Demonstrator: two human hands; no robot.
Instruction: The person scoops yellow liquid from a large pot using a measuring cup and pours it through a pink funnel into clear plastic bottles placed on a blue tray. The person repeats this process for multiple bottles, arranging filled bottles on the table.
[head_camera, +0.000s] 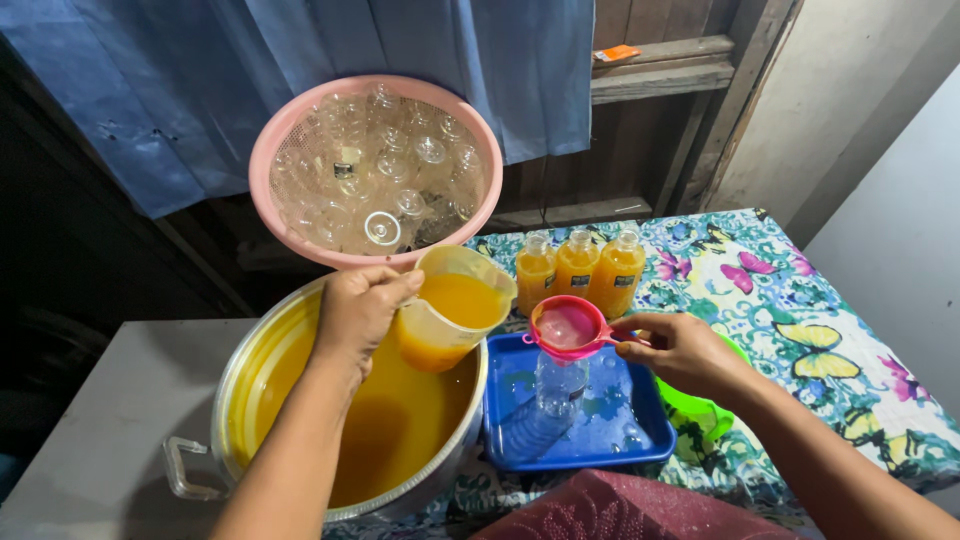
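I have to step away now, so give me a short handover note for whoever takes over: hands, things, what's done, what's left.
Left hand: holds the jug of orange juice above the big pot.
Right hand: steadies the pink funnel on the empty clear bottle standing in the blue tray.
Done: three filled bottles stand behind the tray.
Left: this bottle holds no juice yet; more empty bottles wait in the pink basket.

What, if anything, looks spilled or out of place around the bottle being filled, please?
Small wet patches lie on the floor of the blue tray around the clear bottle, like splashed liquid. Otherwise all seems orderly: the left hand holds the jug over the pot, and the right hand steadies the pink funnel.
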